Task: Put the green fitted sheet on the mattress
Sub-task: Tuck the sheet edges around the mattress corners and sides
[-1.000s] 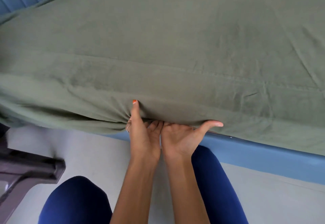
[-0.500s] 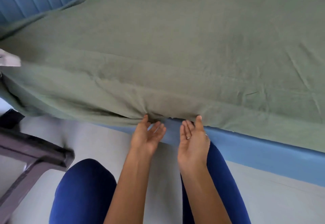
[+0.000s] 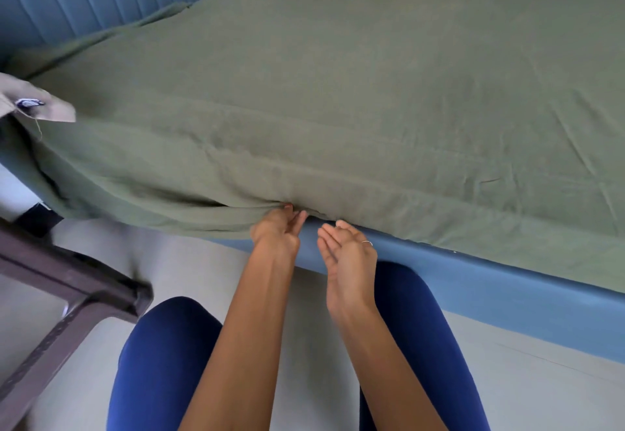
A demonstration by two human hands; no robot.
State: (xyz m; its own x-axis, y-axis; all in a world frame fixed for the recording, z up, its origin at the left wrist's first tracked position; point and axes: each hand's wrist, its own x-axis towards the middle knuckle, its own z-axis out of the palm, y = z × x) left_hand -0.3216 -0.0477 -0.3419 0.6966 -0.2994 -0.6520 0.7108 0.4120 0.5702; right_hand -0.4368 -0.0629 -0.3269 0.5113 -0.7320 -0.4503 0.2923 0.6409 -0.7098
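Along the near side of the bed, the green fitted sheet [image 3: 338, 92] is spread over the whole top of the mattress and hangs down its side, with its lower hem bunched just above the blue bed frame [image 3: 507, 282]. The left hand [image 3: 275, 231] reaches up to that hem, palm turned up, its fingertips [image 3: 297, 216] at the gathered fold where the cloth wrinkles; whether that grip is actually pinching the fabric or only touching it cannot be told, since the fingertips meet the fold at the shadow line. The right hand [image 3: 348, 251] sits just beside it, palm up, fingers straight and relaxed, holding nothing and a little short of the hem. The hem runs left to right across the view, directly above and ahead of both hands, and the left hand is the nearer one to it. To the left the sheet sags loose and lower over the frame; to the right it lies flatter. Judging by this, the next move is to push the hem under the mattress edge, working leftward towards the slack. A dark chair frame [image 3: 67, 295] stands on the floor at left.
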